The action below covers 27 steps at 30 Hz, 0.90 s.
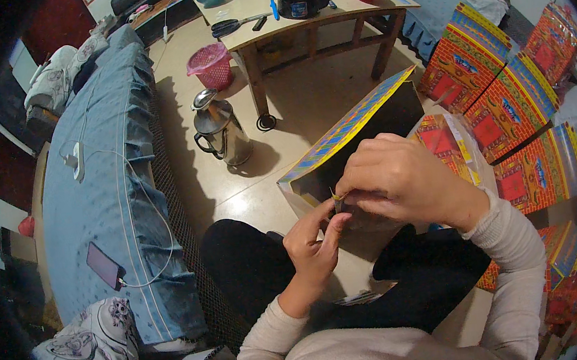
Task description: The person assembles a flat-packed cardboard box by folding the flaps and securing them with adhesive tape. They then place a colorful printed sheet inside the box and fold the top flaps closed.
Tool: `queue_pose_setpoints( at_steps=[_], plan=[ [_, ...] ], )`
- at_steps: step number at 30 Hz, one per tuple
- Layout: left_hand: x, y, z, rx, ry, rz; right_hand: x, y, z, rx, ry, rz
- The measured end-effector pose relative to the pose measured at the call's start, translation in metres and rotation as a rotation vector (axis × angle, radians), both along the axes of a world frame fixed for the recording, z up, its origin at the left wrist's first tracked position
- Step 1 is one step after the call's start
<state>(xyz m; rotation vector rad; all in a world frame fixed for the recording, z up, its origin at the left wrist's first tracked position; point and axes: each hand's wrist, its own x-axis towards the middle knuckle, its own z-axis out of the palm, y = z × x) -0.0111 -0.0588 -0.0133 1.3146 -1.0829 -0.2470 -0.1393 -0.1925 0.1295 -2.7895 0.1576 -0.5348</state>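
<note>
Over my lap, my left hand [316, 243] is closed, thumb and forefinger pinching a small dark piece with a yellowish tip [338, 202]. It is too small for me to tell its kind. My right hand [391, 179] meets it from the right, fingers pinched together at the tip of the same piece. Just beyond both hands stands a cardboard panel or open carton [349, 133] with a yellow and blue patterned edge and a dark inner face. My right hand and forearm partly hide it.
Several red brick-patterned cardboard packages [508, 113] stand at the right. A steel vacuum flask [222, 132] and a pink basket [210, 66] are on the floor ahead. Farther off stands a wooden table [248, 34]. A phone [105, 266] charges on the blue-covered sofa [110, 216] at the left.
</note>
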Motion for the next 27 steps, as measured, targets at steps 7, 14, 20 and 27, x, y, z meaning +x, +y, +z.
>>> queue_pose_setpoints(
  at_steps=[7, 14, 20, 27],
  plan=[
    [-0.003, 0.002, 0.0, 0.007, 0.025, 0.0, 0.004, 0.009, 0.0, -0.009, -0.091, -0.069],
    [-0.001, -0.002, -0.015, 0.001, -0.003, -0.018, 0.004, 0.003, 0.0, -0.192, -0.046, 0.016],
    [0.025, -0.009, -0.011, -0.094, 0.161, 0.017, 0.005, 0.005, -0.008, -0.289, -0.429, -0.097],
    [0.094, -0.005, -0.018, -0.144, 0.351, -0.051, -0.07, -0.034, -0.052, -0.038, -0.693, -0.792]
  ],
)
